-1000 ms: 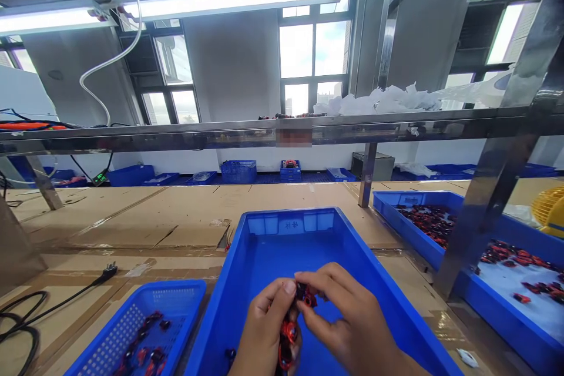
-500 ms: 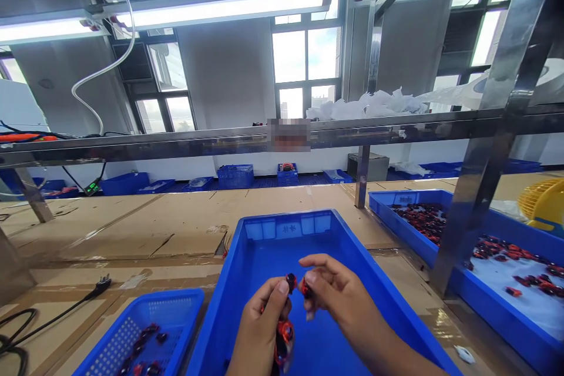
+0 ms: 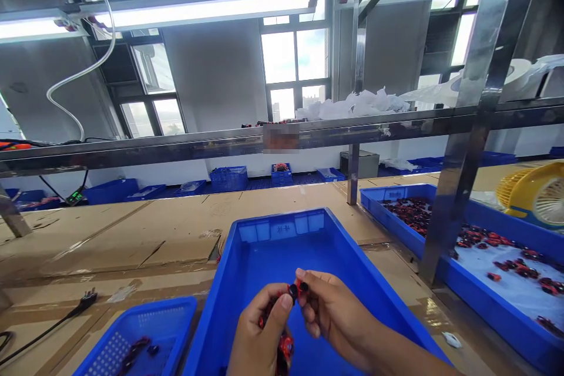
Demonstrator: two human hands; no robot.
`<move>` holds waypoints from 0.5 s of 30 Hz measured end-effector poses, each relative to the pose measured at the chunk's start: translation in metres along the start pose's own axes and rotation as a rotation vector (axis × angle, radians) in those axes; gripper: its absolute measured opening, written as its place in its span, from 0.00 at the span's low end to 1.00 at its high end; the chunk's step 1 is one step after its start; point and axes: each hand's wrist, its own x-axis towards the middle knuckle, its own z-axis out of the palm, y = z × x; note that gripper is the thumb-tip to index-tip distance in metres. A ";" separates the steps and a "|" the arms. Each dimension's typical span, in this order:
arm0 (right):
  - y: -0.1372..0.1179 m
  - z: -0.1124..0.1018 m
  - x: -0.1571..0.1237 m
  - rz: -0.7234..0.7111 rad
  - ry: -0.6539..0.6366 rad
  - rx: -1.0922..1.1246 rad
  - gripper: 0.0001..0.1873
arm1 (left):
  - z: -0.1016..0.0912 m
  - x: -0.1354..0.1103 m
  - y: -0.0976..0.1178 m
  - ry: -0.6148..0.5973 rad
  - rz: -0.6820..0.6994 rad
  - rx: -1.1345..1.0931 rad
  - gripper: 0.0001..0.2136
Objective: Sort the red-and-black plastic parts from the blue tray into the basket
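Over a large blue tray (image 3: 268,254), both hands are raised close together. My left hand (image 3: 258,332) is closed around several small red-and-black parts (image 3: 286,345) that show below its thumb. Between its thumb and forefinger, a black part (image 3: 293,291) sticks out. My right hand (image 3: 337,308) pinches a small red part with a black round end (image 3: 302,286), right beside the left hand's fingertips. Whether the two parts touch or are joined is too small to tell. The kind of these parts cannot be made out.
A perforated blue basket (image 3: 183,311) with a few similar parts stands left. At right, another blue tray (image 3: 374,202) holds many red-and-black pieces behind a metal post (image 3: 449,194). A yellow fan (image 3: 529,194), a black plug (image 3: 86,299) and an overhead metal rail (image 3: 198,147) are around.
My right hand has moved in to the left hand, bringing its part up against or very near the left hand's part. The view has shifted slightly to the right.
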 end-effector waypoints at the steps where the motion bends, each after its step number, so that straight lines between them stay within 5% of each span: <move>1: -0.001 0.000 0.000 -0.005 -0.002 -0.001 0.25 | 0.000 -0.001 0.000 0.009 0.020 0.035 0.23; 9: -0.009 0.006 -0.009 -0.099 -0.088 0.013 0.19 | 0.000 -0.013 0.003 0.124 0.177 0.290 0.17; 15: -0.008 0.010 -0.013 -0.090 -0.120 0.056 0.17 | 0.002 -0.016 0.006 0.224 0.440 0.295 0.07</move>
